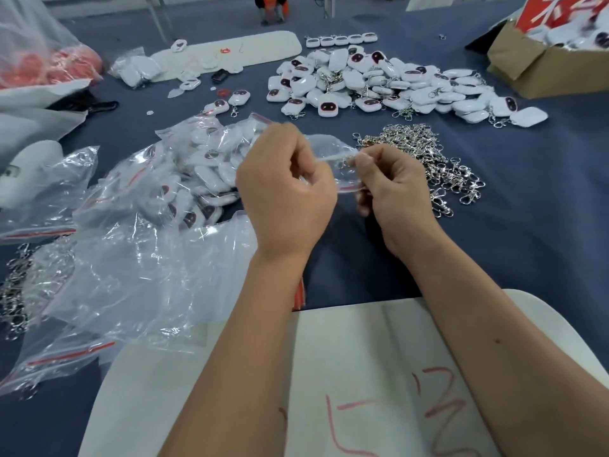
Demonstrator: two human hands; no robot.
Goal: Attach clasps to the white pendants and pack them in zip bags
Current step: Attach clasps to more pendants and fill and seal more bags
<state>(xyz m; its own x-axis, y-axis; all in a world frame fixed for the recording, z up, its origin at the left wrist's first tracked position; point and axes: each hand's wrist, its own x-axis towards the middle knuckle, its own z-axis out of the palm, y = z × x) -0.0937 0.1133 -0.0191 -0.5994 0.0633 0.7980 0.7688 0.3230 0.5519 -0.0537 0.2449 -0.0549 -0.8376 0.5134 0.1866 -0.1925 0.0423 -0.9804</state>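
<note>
My left hand (285, 192) and my right hand (393, 196) together hold a small clear zip bag (333, 159) above the blue table, each hand pinching one side of it. What lies inside the bag is hidden by my fingers. A heap of white pendants (379, 84) with dark red faces, some with clasps, lies at the back centre. A pile of loose silver clasps (425, 153) sits just right of my right hand. Bagged pendants (194, 173) lie piled to the left of my left hand.
Empty zip bags (138, 285) spread across the near left. A white board with red writing (362, 384) lies under my forearms. A cardboard box (540, 61) of pendants stands at the back right. More clasps (13, 291) lie at the left edge.
</note>
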